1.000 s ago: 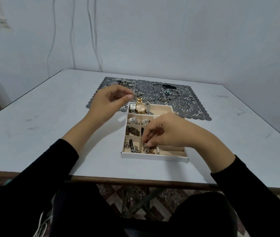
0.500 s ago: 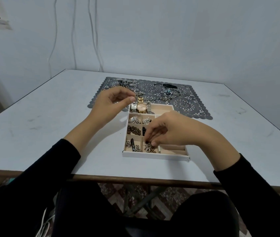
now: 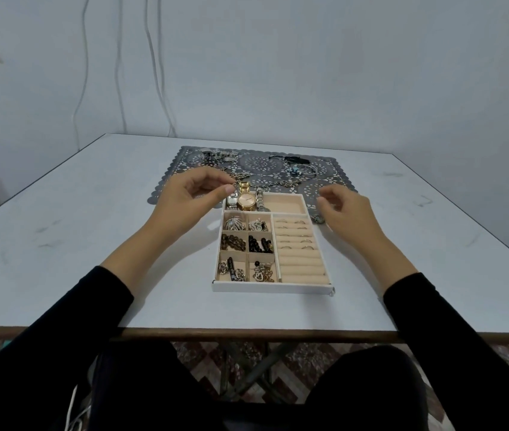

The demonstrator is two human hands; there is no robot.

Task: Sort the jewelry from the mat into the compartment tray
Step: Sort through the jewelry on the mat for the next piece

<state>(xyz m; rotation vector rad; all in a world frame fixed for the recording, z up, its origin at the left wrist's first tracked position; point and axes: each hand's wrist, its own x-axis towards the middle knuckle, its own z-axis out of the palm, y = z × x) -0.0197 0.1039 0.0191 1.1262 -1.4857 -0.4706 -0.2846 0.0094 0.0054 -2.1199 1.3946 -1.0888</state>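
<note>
With left hand [image 3: 194, 197] pinching a chain [image 3: 241, 177] at mid-frame above the compartment tray's [image 3: 272, 287] upper-left corner and right hand [image 3: 348, 213] loosely curled, empty, risks snagging and dragging out the watches [image 3: 246, 200].

1. We can read no text, label, brand, number or sign anywhere in this view.
2. The dial of the gold watch [image 3: 246, 200], lying in the far compartment of the compartment tray [image 3: 272, 287], is too small and blurred for us to make out any marking.
</note>
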